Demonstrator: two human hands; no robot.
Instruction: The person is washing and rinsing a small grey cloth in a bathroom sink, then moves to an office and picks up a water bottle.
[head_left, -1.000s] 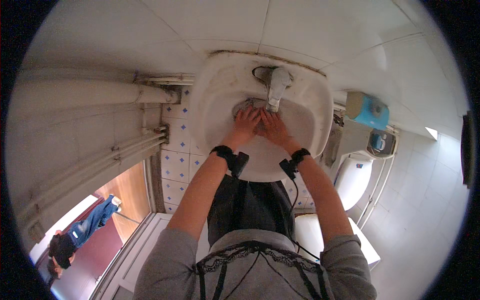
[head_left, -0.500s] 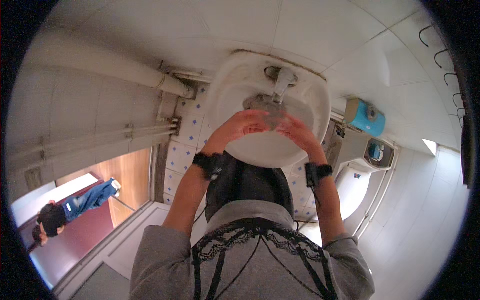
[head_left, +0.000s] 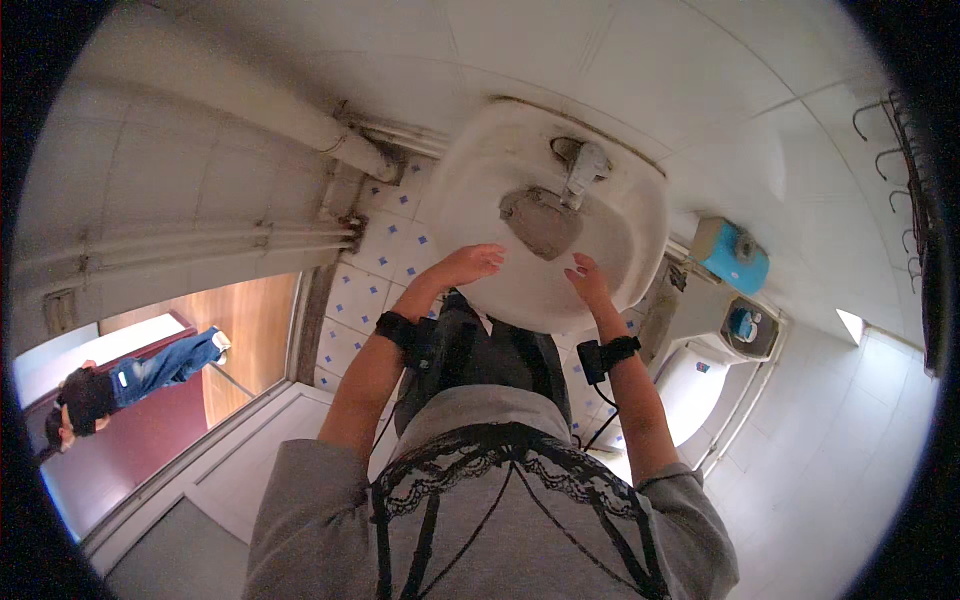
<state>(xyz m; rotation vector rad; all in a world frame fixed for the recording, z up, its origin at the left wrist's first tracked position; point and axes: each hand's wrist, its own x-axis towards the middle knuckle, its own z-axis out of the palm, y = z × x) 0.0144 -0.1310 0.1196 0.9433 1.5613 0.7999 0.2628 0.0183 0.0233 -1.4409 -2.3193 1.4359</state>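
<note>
A white washbasin stands in front of me, with a metal tap at its back rim. Below the spout lies a flat grey mass; whether it is wet cloth or something else I cannot tell. My left hand hovers over the basin's near left side, fingers loosely bent and holding nothing. Over the near right side is my right hand, also holding nothing, with its fingers apart. Neither hand touches the grey mass. Each wrist wears a black band.
A toilet stands to the right, with a blue box on the wall above it. Pipes run along the left wall. Hooks hang at the far right. Through the left doorway a person is visible.
Both hands have drawn back from under the tap toward me and moved apart. The grey mass now shows fully. My view has shifted slightly.
</note>
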